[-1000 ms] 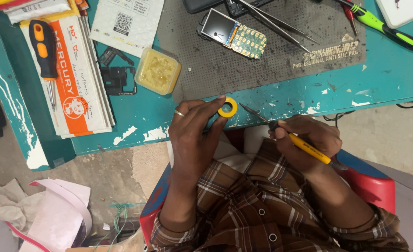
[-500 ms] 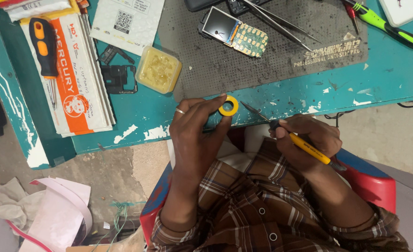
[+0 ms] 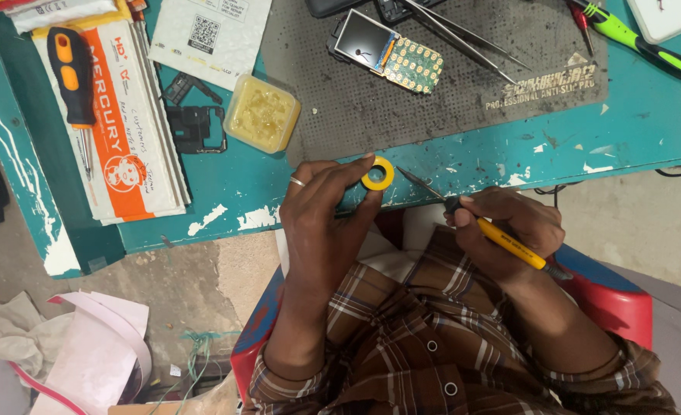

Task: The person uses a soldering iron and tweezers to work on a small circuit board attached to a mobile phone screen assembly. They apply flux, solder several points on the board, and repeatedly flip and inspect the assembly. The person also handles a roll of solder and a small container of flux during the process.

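Left hand: my left hand (image 3: 321, 223) is clamped on a small yellow ring (image 3: 377, 174), thumb and fingertips closed round its rim — it sits at the near edge of the teal surface (image 3: 471, 165).
Right hand: my right hand (image 3: 509, 230) is closed round a yellow-handled iron (image 3: 502, 240), held like a pen.
Key relation: the ring lies to the left of the iron's tip (image 3: 413, 178), just beside it, apart as far as I can tell; the tool's long axis runs from lower right up to upper left, aimed at the ring.
Nearer hand: the left already has the ring — the right only brings the tip.
Container: a shallow square tub (image 3: 262, 114) farther out on the surface holds a yellowish paste, nothing else in it.
Mat: a grey mat (image 3: 340, 100) carries an opened keypad phone (image 3: 389, 52) and tweezers (image 3: 463, 34).
Far left: an orange-handled screwdriver (image 3: 73, 73) rests on stacked packets (image 3: 121, 131), well apart from both hands.
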`<state>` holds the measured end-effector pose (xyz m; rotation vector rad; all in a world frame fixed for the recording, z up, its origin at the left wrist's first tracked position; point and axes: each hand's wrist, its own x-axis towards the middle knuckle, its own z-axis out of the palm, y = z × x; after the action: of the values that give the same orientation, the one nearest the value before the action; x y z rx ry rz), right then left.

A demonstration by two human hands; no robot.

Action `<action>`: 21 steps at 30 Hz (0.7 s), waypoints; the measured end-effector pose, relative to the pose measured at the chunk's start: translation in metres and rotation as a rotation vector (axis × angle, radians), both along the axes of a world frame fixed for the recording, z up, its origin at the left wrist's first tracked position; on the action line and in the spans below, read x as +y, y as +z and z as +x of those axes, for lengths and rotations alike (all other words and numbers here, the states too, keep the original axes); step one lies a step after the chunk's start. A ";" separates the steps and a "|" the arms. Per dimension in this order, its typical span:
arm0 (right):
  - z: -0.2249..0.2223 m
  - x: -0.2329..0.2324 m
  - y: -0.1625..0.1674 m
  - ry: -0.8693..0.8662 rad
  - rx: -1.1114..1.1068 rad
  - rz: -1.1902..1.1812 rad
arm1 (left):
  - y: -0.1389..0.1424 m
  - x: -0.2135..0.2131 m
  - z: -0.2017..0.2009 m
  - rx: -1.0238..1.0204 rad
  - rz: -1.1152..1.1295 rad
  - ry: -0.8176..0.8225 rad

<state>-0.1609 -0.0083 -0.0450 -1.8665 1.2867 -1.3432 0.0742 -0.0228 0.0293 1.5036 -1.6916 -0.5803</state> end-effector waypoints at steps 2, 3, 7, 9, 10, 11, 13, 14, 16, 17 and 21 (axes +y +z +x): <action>0.000 -0.001 0.000 -0.002 0.004 -0.003 | -0.001 0.001 0.000 0.001 0.004 0.002; 0.000 -0.001 0.000 -0.002 0.011 -0.011 | -0.002 0.001 0.001 0.001 0.005 0.003; -0.005 0.007 -0.003 0.075 -0.086 0.037 | -0.004 0.002 0.001 -0.006 -0.009 0.007; -0.006 0.013 -0.008 0.025 -0.342 0.159 | -0.002 0.002 0.000 -0.026 -0.030 0.014; -0.008 0.015 -0.010 0.004 -0.473 0.214 | 0.001 0.001 0.000 -0.010 -0.034 0.011; -0.011 0.017 -0.013 -0.012 -0.613 0.234 | 0.005 0.003 -0.001 0.005 -0.040 0.009; -0.021 0.018 -0.018 -0.038 -0.895 0.273 | 0.017 0.007 0.000 0.079 -0.065 0.011; -0.029 0.018 -0.019 -0.029 -0.976 0.300 | 0.024 0.011 0.002 0.137 -0.079 0.011; -0.046 0.020 -0.019 -0.013 -1.136 0.362 | 0.035 0.011 0.010 0.221 -0.138 0.018; -0.053 0.020 -0.020 -0.013 -1.167 0.353 | 0.040 0.008 0.019 0.248 -0.186 0.026; -0.069 0.021 -0.022 0.051 -1.281 0.363 | 0.051 -0.037 0.068 0.030 -0.327 0.112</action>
<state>-0.2294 0.0129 -0.0670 -0.4974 0.6700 -1.6420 0.1420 -0.0600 0.0802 1.3355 -1.5791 -0.2505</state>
